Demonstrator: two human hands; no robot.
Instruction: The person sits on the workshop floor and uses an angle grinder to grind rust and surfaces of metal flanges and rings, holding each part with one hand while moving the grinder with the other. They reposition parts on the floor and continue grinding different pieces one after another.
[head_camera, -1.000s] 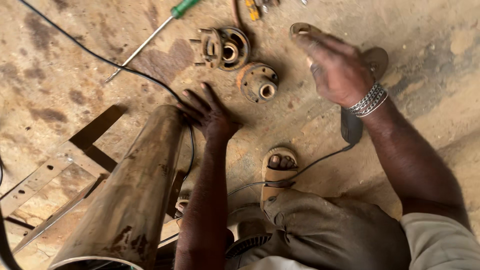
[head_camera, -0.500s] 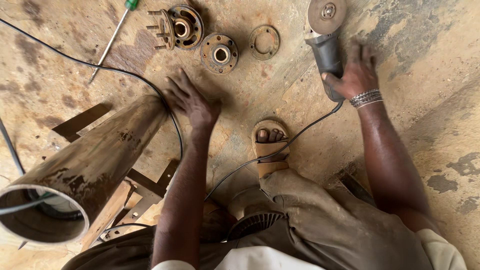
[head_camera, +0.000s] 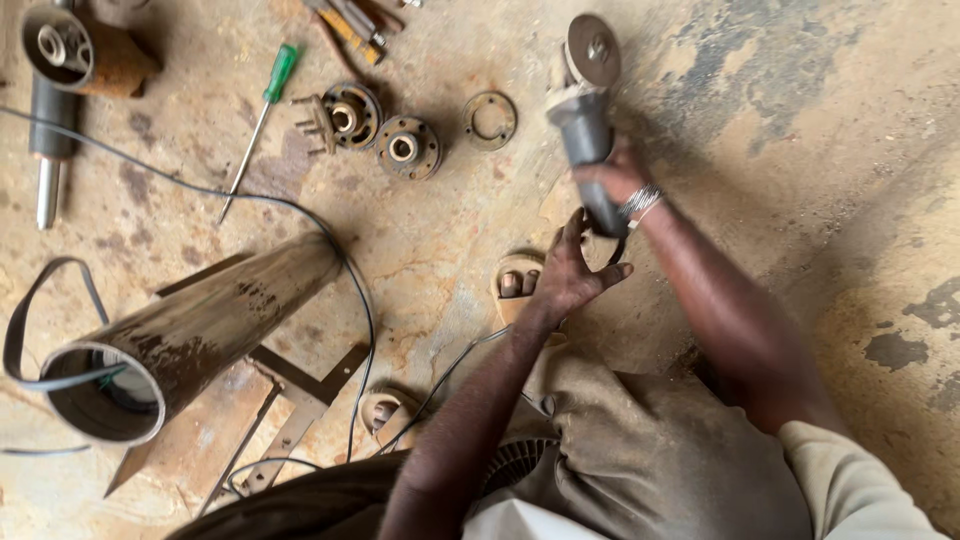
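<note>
My right hand (head_camera: 612, 182) grips the grey body of an angle grinder (head_camera: 582, 112), lifted off the floor with its round disc pointing away from me. Just below the grinder's rear end, my left hand (head_camera: 570, 268) is spread open, fingers apart, close to the tool and touching nothing that I can make out. The grinder's black cable (head_camera: 300, 215) trails left across the floor. A rusty metal pipe (head_camera: 190, 335) lies on a steel frame at the left, away from both hands.
Two round flanged metal parts (head_camera: 378, 132) and a flat ring (head_camera: 490, 118) lie on the concrete floor beyond the hands. A green-handled screwdriver (head_camera: 262, 110) and a shaft with a housing (head_camera: 60, 70) lie at far left. My sandalled feet (head_camera: 518, 283) are below the hands.
My right hand has picked the grinder up off the floor and drawn it nearer. My left hand has left the pipe's end and come over to the grinder.
</note>
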